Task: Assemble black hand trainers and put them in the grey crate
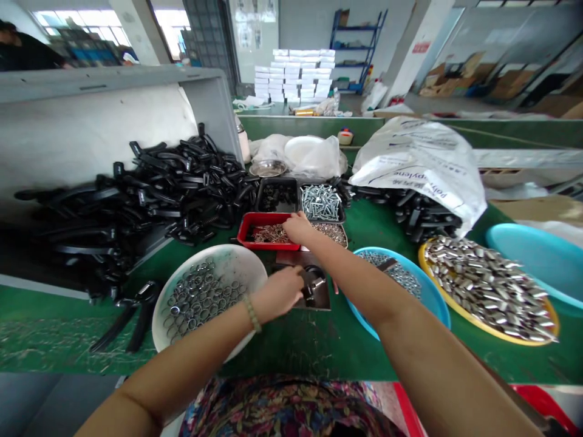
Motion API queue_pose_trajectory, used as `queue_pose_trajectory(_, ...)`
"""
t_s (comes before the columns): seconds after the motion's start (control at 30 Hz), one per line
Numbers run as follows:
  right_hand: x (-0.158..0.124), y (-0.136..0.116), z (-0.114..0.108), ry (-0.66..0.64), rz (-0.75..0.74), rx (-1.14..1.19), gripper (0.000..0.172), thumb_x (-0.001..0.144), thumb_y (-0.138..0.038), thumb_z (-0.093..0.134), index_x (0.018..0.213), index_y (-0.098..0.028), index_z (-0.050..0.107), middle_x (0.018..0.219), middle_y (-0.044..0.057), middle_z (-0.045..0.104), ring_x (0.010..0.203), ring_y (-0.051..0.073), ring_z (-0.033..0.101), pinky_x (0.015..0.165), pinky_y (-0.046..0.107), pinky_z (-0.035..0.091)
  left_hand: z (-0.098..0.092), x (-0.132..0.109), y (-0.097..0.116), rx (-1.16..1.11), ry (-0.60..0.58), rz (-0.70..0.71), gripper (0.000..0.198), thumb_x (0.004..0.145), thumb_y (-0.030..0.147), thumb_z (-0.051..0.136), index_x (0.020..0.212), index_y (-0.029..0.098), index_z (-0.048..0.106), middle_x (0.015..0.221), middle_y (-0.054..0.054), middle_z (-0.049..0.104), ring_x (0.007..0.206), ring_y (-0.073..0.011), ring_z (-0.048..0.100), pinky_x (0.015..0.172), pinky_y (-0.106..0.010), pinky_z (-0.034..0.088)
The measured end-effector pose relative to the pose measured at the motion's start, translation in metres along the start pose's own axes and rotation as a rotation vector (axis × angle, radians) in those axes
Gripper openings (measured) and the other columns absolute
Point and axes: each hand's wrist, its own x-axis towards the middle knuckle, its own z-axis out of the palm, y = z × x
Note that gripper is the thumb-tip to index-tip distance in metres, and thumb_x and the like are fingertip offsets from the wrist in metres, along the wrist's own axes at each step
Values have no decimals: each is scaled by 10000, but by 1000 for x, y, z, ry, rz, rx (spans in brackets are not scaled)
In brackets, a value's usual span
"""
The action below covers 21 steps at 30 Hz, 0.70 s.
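Note:
My left hand (281, 294) is closed on a black handle part (310, 283) with a shiny coil spring on it, over a small metal plate (322, 301). My right hand (298, 229) reaches across to the right end of a red tray (268, 246) holding small copper-coloured pieces (269, 233). Its fingers are bent down and drawn together, and whatever lies between them is hidden. Beside my left forearm is a white bowl (257, 267) of metal rings (200, 297).
Black handles (182, 176) spill from a grey bin (91, 115) at left. A two-legged black tool (136, 312) lies near the front edge. Behind the red tray is a tray of screws (320, 202). Blue (444, 309) and yellow basins (496, 334) of metal parts stand right.

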Motion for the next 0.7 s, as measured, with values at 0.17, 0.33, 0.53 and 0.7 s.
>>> queue_pose_trajectory(0.17,-12,11,-10,111,52,93,249,868,-129,460,1026,-110,652,1056,163,669,1039,252,538,917,393,331,-32,49,-92,105,73,-343,233,895,185,444,985,91,637,1010,-141,658,957,-229,620,874,-319,460)
queue_pose_trajectory(0.33,-77,22,-6,214,106,348,281,905,-187,439,1157,-192,564,1045,47,671,886,143,612,772,253,440,-16,79,-119,38,12,-305,178,817,194,556,947,158,671,952,-103,696,902,-221,654,833,-292,481)
queue_pose_trajectory(0.53,-174,20,36,177,323,901,190,892,-345,489,903,-209,622,747,-18,652,460,100,529,525,252,438,-5,76,-123,-41,81,-300,258,890,213,422,971,159,661,1032,-112,674,942,-202,642,889,-285,456)
queue_pose_trajectory(0.7,-178,19,55,284,314,704,171,887,-290,522,815,-190,640,704,12,640,645,145,587,646,265,443,-12,72,-125,-119,150,-318,299,870,99,351,982,114,628,1030,-122,661,892,-174,636,870,-278,471)
